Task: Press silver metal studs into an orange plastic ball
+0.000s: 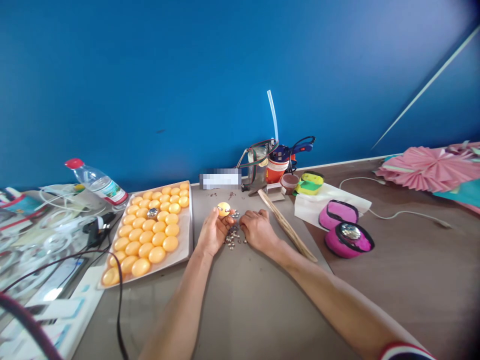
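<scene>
My left hand (pixel 214 232) is closed around an orange ball (pixel 224 208), which looks like a table-tennis ball. A row of small shiny pieces crosses the ball's front. On the grey mat, a scattered pile of shiny silvery beads (pixel 232 237) lies between my hands. My right hand (pixel 258 230) rests at the right edge of this pile, back up, with its fingers curled down; whatever the fingertips pinch is hidden. To the left, a white tray (pixel 191 220) holds rows of similar orange balls (pixel 147 236), and one silvery ball (pixel 153 213) sits among them.
A wooden stick (pixel 287 226) lies right of my right hand. Further right are magenta pouches (pixel 348 242), one with a silver dome, and a yellow-green pouch (pixel 310 183). An orange cup (pixel 276 171) with tools stands by the wall. A bottle (pixel 101 186) and tangled cables (pixel 56 240) are left.
</scene>
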